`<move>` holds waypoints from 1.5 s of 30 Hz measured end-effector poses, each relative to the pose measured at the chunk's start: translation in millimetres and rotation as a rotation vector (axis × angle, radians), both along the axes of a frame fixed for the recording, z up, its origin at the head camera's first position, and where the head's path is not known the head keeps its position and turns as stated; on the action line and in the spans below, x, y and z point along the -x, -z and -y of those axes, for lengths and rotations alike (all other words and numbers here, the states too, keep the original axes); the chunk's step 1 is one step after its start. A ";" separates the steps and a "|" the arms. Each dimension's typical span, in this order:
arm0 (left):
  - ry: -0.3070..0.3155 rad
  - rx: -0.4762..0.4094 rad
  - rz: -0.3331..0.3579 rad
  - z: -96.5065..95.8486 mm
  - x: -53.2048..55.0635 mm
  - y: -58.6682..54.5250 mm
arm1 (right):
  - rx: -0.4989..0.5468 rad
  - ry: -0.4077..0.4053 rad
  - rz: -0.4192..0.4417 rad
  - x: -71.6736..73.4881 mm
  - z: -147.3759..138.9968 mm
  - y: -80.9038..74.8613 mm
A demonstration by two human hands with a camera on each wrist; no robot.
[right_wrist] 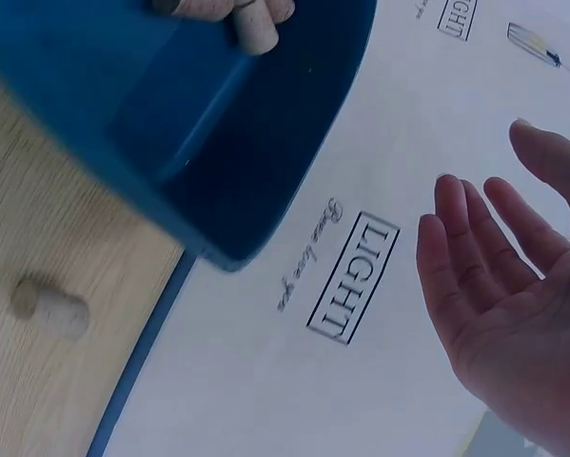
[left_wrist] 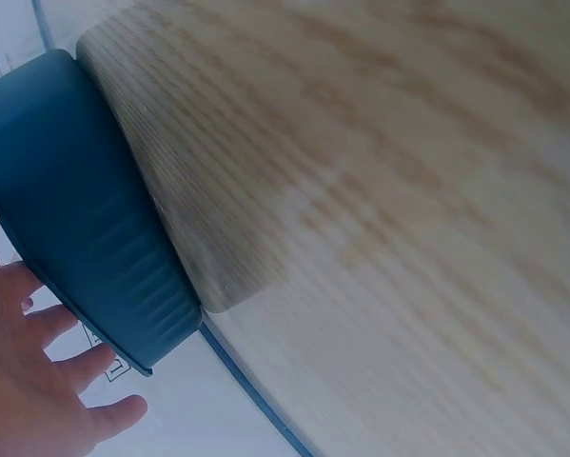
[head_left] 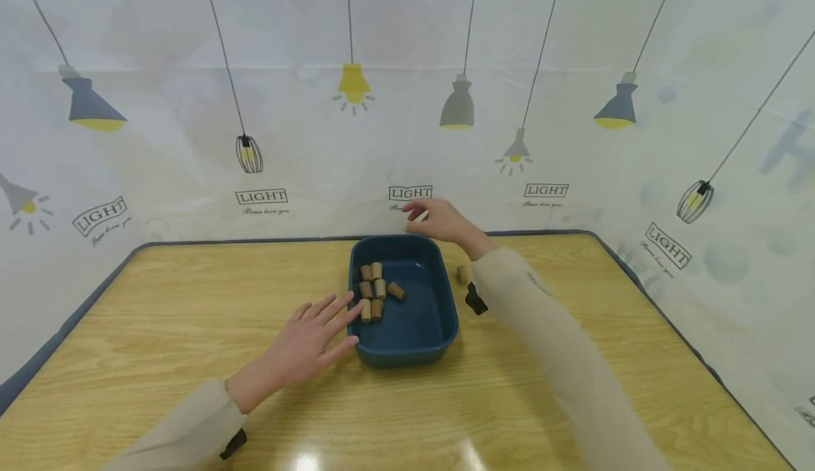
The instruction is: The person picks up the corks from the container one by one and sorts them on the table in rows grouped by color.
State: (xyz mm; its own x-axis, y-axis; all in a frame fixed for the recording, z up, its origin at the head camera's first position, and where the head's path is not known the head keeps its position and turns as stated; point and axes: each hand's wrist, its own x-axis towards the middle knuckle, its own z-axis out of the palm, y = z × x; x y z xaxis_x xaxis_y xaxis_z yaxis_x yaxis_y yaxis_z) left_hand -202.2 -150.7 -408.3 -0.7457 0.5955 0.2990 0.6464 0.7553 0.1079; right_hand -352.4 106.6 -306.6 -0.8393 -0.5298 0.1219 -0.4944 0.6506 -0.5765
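Note:
A blue rectangular tub stands on the wooden table. Several corks, some tan and some brown, are lined up in pairs along its left side, and a brown cork lies tilted apart from them. My left hand spreads its fingers at the tub's left rim; whether it touches the rim I cannot tell. Above the far right corner hovers my right hand, its fingers loosely bent and nothing held, as the right wrist view also shows. Outside the tub, to its right, a tan cork lies on the table.
Behind the table hangs a pale backdrop printed with lamps and "LIGHT" labels, which also runs along both sides. A black strap end hangs from the right sleeve, close to the loose cork.

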 end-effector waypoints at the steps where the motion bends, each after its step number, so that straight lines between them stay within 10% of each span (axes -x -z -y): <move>1: -0.003 0.004 0.000 0.0 0.4 0.0 | -0.004 -0.010 0.001 -0.4 6.0 -2.0; 38: -0.001 0.002 0.018 0.0 0.8 -0.3 | -0.108 0.060 0.123 -5.4 58.2 71.6; 42: -0.003 0.003 0.020 -0.1 0.8 -0.6 | -0.118 0.067 0.108 3.8 56.2 84.9; 45: -0.002 0.000 0.019 0.1 1.1 -0.2 | -0.082 0.036 0.070 39.4 49.5 125.9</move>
State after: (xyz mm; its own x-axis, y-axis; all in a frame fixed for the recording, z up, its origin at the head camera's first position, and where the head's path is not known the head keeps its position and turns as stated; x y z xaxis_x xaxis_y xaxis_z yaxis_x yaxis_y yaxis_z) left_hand -203.3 -150.9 -408.0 -0.7528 0.5937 0.2844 0.6424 0.7569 0.1203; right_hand -391.8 57.1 -432.5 -0.8627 -0.5053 0.0202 -0.4308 0.7134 -0.5528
